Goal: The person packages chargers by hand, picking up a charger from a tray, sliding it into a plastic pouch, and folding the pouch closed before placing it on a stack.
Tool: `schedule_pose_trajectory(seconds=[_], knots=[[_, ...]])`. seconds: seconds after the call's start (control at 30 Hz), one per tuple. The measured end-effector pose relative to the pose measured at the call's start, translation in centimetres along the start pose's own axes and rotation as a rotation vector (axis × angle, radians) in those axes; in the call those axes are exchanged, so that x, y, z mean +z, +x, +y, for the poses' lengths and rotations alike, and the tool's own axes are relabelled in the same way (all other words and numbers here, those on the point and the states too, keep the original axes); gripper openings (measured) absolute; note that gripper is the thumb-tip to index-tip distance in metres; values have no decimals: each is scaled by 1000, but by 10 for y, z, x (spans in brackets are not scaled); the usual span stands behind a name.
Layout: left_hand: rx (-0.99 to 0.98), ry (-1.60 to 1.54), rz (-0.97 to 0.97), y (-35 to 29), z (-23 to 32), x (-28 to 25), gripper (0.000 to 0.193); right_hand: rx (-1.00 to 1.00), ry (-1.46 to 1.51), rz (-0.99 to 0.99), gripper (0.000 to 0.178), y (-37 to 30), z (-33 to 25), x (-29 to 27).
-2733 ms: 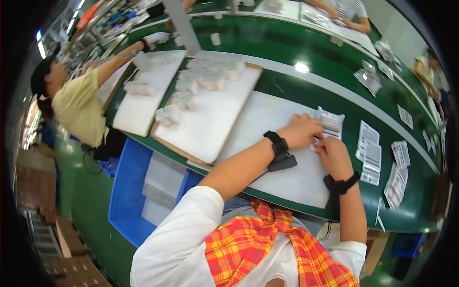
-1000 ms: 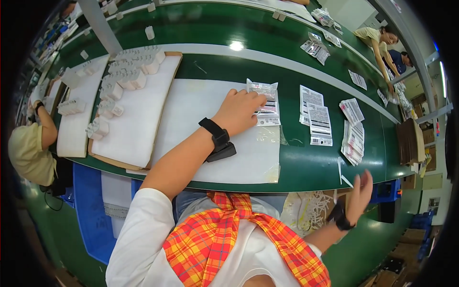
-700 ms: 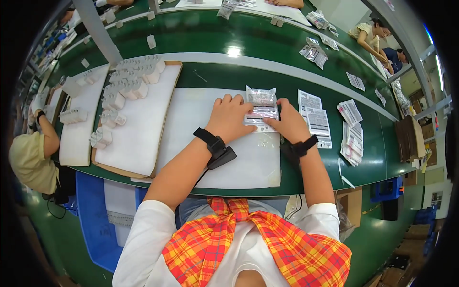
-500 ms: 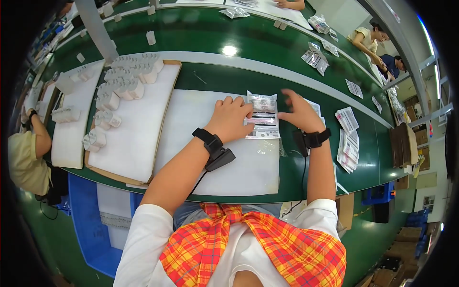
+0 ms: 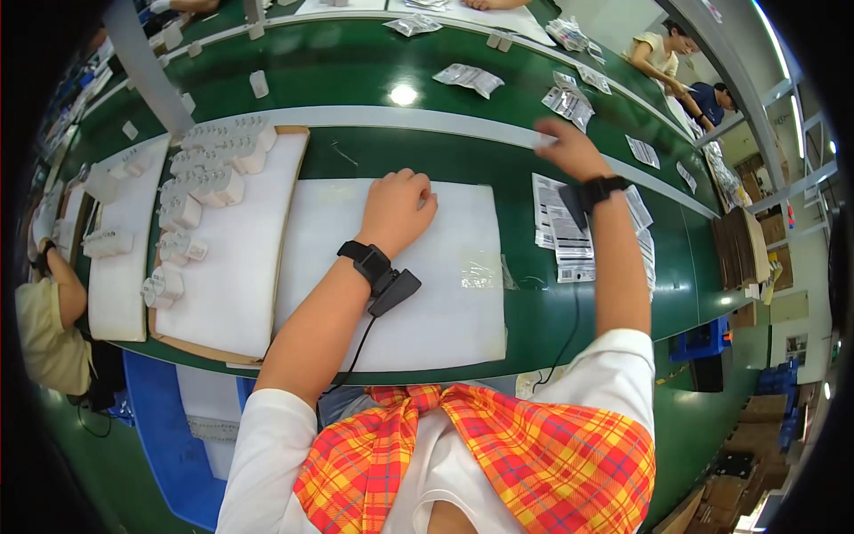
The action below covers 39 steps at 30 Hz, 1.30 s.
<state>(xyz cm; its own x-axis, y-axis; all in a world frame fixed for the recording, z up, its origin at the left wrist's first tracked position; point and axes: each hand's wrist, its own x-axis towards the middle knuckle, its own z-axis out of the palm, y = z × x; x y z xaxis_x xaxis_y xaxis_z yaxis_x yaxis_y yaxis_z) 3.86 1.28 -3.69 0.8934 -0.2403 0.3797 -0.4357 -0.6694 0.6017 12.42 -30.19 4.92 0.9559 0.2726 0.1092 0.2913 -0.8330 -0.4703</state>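
Note:
My left hand [image 5: 398,209] rests on the white foam mat [image 5: 445,311], its fingers curled in and nothing visible in them. Over the inner edge of the metal rail [image 5: 480,126], my right hand [image 5: 572,149] is stretched forward with thumb and fingers apart, slightly blurred and holding nothing visible. A silver printed packet [image 5: 469,78] lies on the green surface beyond that rail. Below my right hand and wrist, several flat printed packets [image 5: 562,227] are spread on the green table, partly covered by my wrist strap and forearm.
Left of the mat, a foam-lined board [image 5: 227,298] carries several white plug adapters [image 5: 218,187]. A second such board [image 5: 116,294] stands further left. More packets [image 5: 569,105] lie beyond the rail. A blue bin [image 5: 165,436] sits below the table. Co-workers sit left and far right.
The packet between my hands has left the mat, and a packet now lies beyond the rail. My right hand has moved forward; my left has drawn back a little, fingers curled.

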Motion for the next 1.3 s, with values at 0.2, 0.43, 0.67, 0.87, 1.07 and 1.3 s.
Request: schedule_pose_trajectory(seconds=[0.2, 0.43, 0.67, 0.87, 1.07, 1.3], knots=[[44, 65, -6, 0, 1, -3, 12, 30, -265, -222, 33, -146, 28, 3], [103, 72, 14, -2, -1, 2, 11, 13, -270, -320, 25, -156, 21, -7], [356, -72, 469, -4, 36, -35, 19, -419, -6, 22, 24, -86, -108, 43], [-81, -478, -119, -10, 13, -26, 30, -558, 47, -217, 32, -57, -133, 113], [-96, -370, -189, -6, -3, -17, 33, -463, 57, -497, 40, -58, -141, 107], [342, 74, -191, -21, -17, 2, 54, -629, -66, -627, 56, -120, -130, 67]])
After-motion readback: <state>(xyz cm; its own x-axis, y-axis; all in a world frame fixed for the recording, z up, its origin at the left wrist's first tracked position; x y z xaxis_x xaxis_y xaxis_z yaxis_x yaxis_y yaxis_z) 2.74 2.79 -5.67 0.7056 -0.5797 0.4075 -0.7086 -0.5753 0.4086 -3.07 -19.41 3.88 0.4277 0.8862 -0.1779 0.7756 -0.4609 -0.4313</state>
